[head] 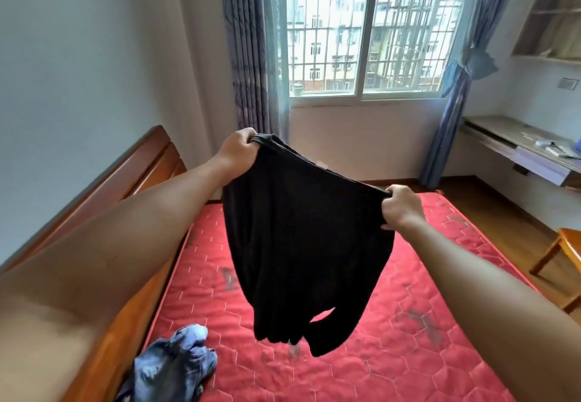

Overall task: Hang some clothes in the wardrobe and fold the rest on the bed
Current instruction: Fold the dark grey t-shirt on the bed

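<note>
– Progress: early, we'd say. Black garment [301,244] is up in the air over the bed [424,323], held by its top edge, neither folded nor hung.
– Grip?
– Left hand [237,150] is clenched on one top corner and right hand [402,209] on the other. The cloth is stretched between them, and its bottom looks clear of the bed.
– Anything done?
– We see no folded piece, no hanger, and no wardrobe in view. Blue garment [176,360] lies crumpled on the bed's near edge, beside the headboard [141,165], untouched.
– Counts?
– We count two hands, two garments (one black, one blue) and one bed. Both garments are left to do, in our judgement.
</note>
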Demonstrator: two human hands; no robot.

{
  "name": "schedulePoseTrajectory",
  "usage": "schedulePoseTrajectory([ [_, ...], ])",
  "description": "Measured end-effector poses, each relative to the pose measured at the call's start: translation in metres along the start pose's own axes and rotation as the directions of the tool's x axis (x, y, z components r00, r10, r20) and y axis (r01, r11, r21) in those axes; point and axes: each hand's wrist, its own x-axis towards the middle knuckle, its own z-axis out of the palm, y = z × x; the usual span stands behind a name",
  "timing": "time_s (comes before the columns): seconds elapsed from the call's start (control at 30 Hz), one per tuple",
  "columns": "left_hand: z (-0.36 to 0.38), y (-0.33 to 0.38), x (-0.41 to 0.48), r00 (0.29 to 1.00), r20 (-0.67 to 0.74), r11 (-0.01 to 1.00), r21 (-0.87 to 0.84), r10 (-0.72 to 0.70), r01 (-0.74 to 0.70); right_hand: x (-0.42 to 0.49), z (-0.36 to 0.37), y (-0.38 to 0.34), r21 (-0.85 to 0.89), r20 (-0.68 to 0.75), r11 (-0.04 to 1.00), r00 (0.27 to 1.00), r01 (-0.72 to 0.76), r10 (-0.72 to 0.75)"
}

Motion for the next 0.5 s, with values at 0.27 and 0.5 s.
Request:
schedulePoseTrajectory([
  [0.27, 0.005, -0.020, 0.001, 0.990, 0.142, 0.996, 0.083, 0.022, -0.034, 0.014, -0.056, -0.012, -0.027, -0.218, 0.990, 0.965, 0.142, -0.144],
  [0.5, 0.048, -0.026, 0.006, 0.977, 0.209, 0.981, 0.173, 0.051, -0.088, 0.042, -0.078, 0.038, -0.300, -0.207, 0.939, 0.949, 0.171, -0.239],
])
